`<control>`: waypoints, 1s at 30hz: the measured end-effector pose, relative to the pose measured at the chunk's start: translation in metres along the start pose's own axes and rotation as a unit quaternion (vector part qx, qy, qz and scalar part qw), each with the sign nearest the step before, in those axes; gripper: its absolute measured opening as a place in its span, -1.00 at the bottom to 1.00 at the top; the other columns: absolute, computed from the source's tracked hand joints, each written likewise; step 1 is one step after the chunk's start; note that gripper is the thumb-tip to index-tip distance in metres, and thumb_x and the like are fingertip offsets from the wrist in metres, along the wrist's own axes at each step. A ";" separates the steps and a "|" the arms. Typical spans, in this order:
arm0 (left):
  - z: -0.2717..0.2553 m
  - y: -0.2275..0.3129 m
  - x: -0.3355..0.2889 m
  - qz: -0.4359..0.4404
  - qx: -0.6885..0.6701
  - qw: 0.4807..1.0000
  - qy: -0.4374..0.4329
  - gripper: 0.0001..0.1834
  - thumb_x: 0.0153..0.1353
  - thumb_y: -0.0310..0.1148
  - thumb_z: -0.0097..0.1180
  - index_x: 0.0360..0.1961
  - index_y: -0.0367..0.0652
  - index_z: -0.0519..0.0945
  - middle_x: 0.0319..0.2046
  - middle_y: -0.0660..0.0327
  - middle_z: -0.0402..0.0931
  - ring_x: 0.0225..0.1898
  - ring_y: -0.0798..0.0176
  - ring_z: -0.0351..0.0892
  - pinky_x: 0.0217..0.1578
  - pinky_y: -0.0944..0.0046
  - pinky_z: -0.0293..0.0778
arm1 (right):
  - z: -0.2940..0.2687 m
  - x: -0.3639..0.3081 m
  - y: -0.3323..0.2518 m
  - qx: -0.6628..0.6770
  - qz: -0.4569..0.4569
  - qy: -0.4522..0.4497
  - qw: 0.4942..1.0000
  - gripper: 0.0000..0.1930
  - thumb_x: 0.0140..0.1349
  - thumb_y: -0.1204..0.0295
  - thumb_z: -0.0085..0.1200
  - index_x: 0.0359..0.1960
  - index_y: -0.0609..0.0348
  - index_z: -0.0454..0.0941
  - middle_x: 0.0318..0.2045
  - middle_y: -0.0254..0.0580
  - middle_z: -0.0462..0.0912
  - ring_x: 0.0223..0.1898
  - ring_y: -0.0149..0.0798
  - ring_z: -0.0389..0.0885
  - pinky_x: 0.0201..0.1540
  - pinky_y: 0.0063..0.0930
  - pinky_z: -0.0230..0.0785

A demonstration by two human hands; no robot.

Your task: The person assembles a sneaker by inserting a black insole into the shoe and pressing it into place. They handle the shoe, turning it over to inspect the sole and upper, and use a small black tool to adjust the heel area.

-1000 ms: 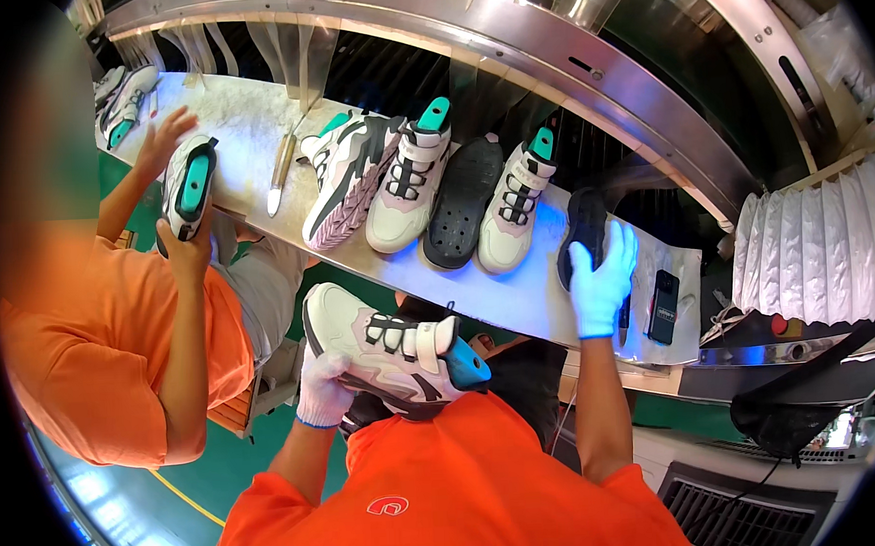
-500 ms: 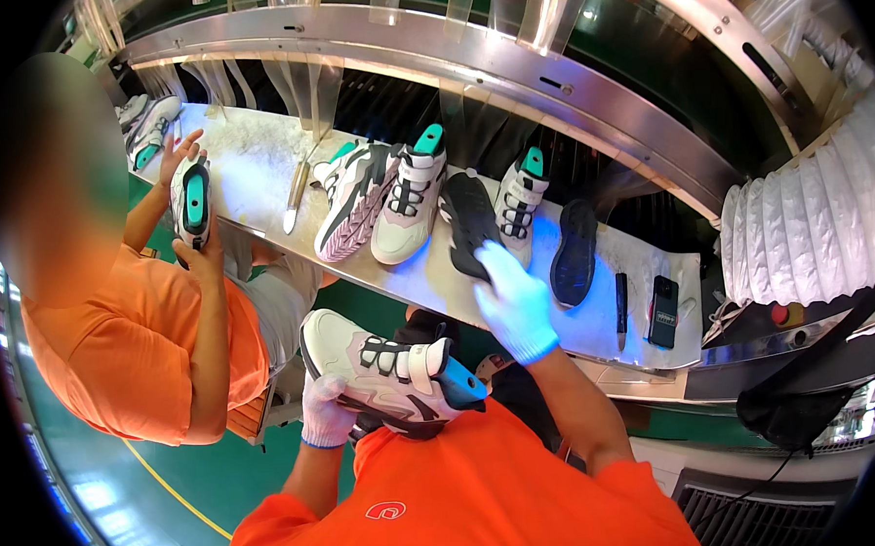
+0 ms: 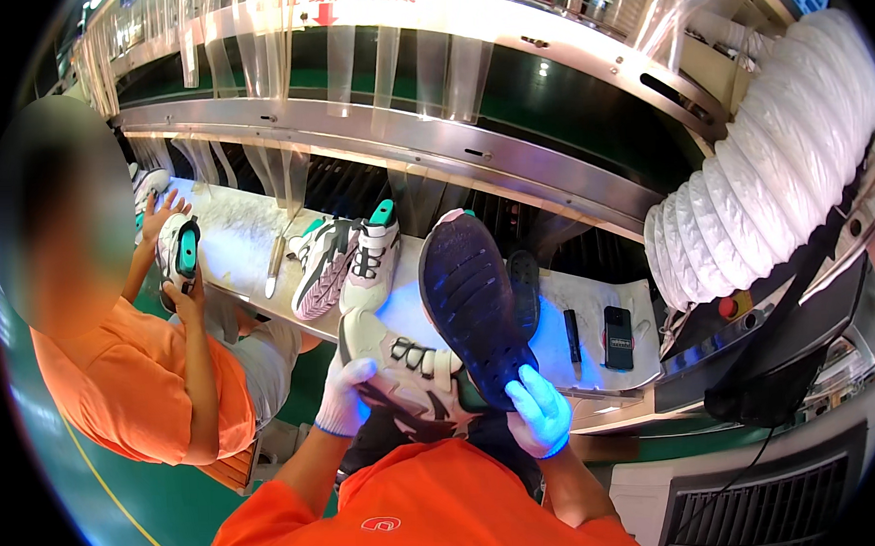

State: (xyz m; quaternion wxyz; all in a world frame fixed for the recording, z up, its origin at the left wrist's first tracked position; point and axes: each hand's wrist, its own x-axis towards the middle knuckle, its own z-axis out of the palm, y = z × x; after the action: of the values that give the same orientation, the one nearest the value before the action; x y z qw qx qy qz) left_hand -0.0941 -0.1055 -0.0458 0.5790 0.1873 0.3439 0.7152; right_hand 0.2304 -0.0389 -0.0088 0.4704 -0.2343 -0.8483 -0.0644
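In my gloved left hand (image 3: 343,396) is a cream and grey high-top sneaker (image 3: 397,361), held by its toe end in front of my chest. My gloved right hand (image 3: 541,415), lit blue, grips one end of a black shoe sole (image 3: 470,296) between thumb and fingers. The sole stands tilted up with its ribbed face showing, and covers part of the sneaker's collar. It also hides most of what lies behind it on the bench. A second black sole (image 3: 526,287) rests there, partly covered.
On the bench (image 3: 590,291) stand a pair of sneakers (image 3: 371,266), a white-tipped brush (image 3: 275,265), a black pen-like tool (image 3: 572,337) and a phone (image 3: 617,338). A metal rail (image 3: 383,139) runs behind. At left, a person (image 3: 149,383) holds another shoe (image 3: 180,250). A white duct (image 3: 765,161) bulges at right.
My right hand has lifted the black sole off the bench and brought it toward me beside the sneaker. The sneaker stays in my left hand. The view has tilted upward.
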 end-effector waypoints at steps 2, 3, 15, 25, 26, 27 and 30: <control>0.013 -0.006 0.025 0.028 0.003 0.999 -0.022 -0.02 0.10 -0.18 0.51 0.53 -0.25 0.36 0.10 0.07 0.63 0.07 0.04 0.74 0.04 -0.01 0.79 | -0.004 -0.003 0.001 -0.019 0.004 0.019 1.000 -0.48 -0.04 0.71 0.50 0.04 0.10 0.81 0.12 0.14 0.79 -0.06 0.20 0.86 -0.04 -0.14 0.76; 0.010 -0.002 0.039 0.006 0.045 0.999 -0.021 -0.01 0.10 -0.20 0.49 0.54 -0.23 0.36 0.07 0.10 0.62 0.04 0.07 0.72 0.05 0.01 0.77 | -0.002 -0.003 0.001 -0.017 0.005 0.028 0.999 -0.48 -0.04 0.71 0.50 0.04 0.10 0.81 0.12 0.14 0.79 -0.06 0.19 0.86 -0.04 -0.14 0.76; 0.071 0.078 0.151 0.063 0.169 0.953 -0.243 0.38 -0.28 -0.17 0.70 0.66 -0.23 0.29 0.43 0.14 0.46 0.44 0.10 0.45 0.49 0.08 0.30 | -0.033 -0.049 -0.001 -0.110 0.113 0.063 0.986 -0.37 -0.02 0.67 0.30 0.20 0.12 0.73 0.25 0.25 0.72 0.08 0.26 0.83 0.06 -0.05 0.75; 0.032 0.074 0.183 0.060 0.250 0.960 -0.111 -0.05 0.12 -0.35 0.49 0.58 -0.20 0.43 0.26 0.11 0.64 0.22 0.15 0.62 0.28 0.14 0.54 | -0.007 -0.040 -0.005 -0.057 0.125 0.048 0.989 -0.38 -0.04 0.69 0.29 0.17 0.11 0.75 0.23 0.20 0.75 -0.02 0.17 0.85 -0.03 -0.15 0.75; 0.027 0.076 0.184 0.058 0.276 0.955 -0.089 -0.13 0.16 -0.35 0.49 0.53 -0.24 0.49 0.19 0.12 0.69 0.15 0.20 0.67 0.22 0.17 0.58 | -0.004 -0.039 -0.006 -0.045 0.126 0.046 0.990 -0.38 -0.05 0.70 0.29 0.17 0.10 0.76 0.23 0.20 0.75 -0.03 0.16 0.85 -0.04 -0.17 0.75; 0.030 0.075 0.182 0.073 0.324 0.941 -0.064 -0.18 0.18 -0.34 0.50 0.49 -0.27 0.53 0.15 0.12 0.72 0.11 0.23 0.70 0.18 0.19 0.61 | -0.002 -0.043 -0.007 -0.036 0.140 0.023 0.989 -0.38 -0.07 0.69 0.29 0.16 0.15 0.76 0.25 0.28 0.73 0.07 0.24 0.84 0.06 -0.11 0.74; 0.037 0.071 0.178 0.127 0.414 0.901 0.007 -0.29 0.21 -0.34 0.52 0.38 -0.36 0.62 0.05 0.13 0.78 -0.02 0.29 0.76 0.07 0.25 0.67 | 0.007 -0.042 -0.010 0.002 0.132 0.012 0.991 -0.36 -0.08 0.68 0.30 0.17 0.10 0.76 0.25 0.26 0.74 0.02 0.21 0.85 -0.02 -0.14 0.73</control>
State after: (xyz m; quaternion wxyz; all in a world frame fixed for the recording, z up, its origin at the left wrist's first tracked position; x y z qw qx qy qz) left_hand -0.1651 0.0683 0.0066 0.3509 0.4474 0.5865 0.5769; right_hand 0.2391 -0.0591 -0.0464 0.4855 -0.3428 -0.8042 -0.0026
